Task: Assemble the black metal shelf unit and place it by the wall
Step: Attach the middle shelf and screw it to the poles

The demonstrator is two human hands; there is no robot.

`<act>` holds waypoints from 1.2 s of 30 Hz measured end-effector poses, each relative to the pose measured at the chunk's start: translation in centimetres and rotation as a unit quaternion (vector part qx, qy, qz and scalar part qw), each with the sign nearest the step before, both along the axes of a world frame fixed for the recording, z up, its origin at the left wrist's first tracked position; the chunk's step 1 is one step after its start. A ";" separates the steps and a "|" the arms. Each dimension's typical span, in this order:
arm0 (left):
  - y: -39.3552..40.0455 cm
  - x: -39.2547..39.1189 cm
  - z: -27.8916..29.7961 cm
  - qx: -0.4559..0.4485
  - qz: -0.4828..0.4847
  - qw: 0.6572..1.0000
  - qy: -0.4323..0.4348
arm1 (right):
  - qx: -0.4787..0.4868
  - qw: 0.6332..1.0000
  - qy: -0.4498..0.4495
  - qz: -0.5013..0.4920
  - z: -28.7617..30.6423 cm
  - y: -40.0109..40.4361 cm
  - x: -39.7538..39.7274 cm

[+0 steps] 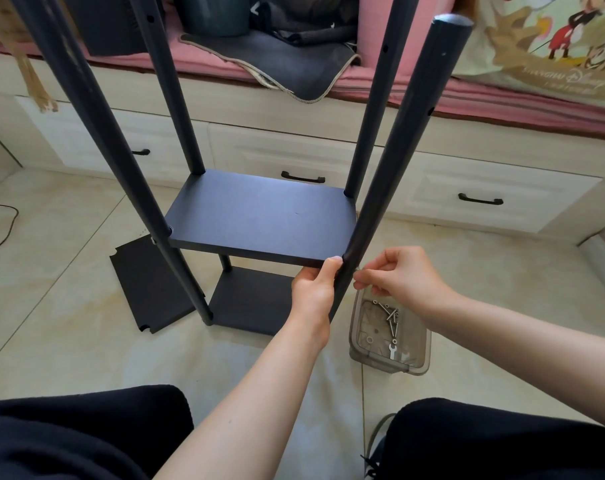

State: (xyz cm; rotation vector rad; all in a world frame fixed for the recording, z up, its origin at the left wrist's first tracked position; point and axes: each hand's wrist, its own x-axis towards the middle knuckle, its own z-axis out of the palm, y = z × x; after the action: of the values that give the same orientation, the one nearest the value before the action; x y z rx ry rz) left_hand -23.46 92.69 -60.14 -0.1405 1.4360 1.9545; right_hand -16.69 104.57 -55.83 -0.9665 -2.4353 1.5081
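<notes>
The black shelf unit stands on the tiled floor before me, its four round posts rising past the frame's top. A black shelf board (pixel 263 216) sits between the posts above the bottom board (pixel 252 303). My left hand (pixel 315 289) grips the near right post (pixel 398 154) just under that board's front right corner, thumb against the board edge. My right hand (pixel 398 275) is on the other side of the same post, fingertips pinching a small silvery part, likely a screw, at the post.
A loose black shelf board (pixel 148 282) lies flat on the floor at the left. A clear plastic box (pixel 391 337) with several screws and a small wrench sits right of the unit. White drawers (pixel 294 157) under a pink-cushioned bench run behind. My knees fill the bottom.
</notes>
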 end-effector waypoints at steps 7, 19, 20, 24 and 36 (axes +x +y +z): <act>0.0 -0.1 0.0 0.011 -0.005 1.000 -0.001 | 0.016 1.000 -0.015 -0.001 0.4 -0.3 0.0; -0.1 -0.1 0.3 0.045 -0.025 0.999 0.012 | 0.125 0.992 -0.003 0.024 0.2 -0.1 0.0; -0.1 0.0 0.3 0.049 -0.028 0.998 0.016 | 0.124 0.992 -0.002 0.025 0.2 -0.1 0.0; -0.3 -0.1 0.1 0.064 -0.047 0.996 0.028 | 0.140 0.990 0.006 0.017 0.2 -0.1 -0.1; -0.4 -0.5 0.1 0.078 -0.077 0.992 0.060 | 0.112 0.993 0.015 0.018 0.3 0.0 -0.1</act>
State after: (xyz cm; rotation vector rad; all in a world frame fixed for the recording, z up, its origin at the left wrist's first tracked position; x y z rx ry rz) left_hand -23.93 92.32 -60.04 0.1553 1.3211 1.9647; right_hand -16.80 104.61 -55.58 -0.8536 -2.5435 1.2156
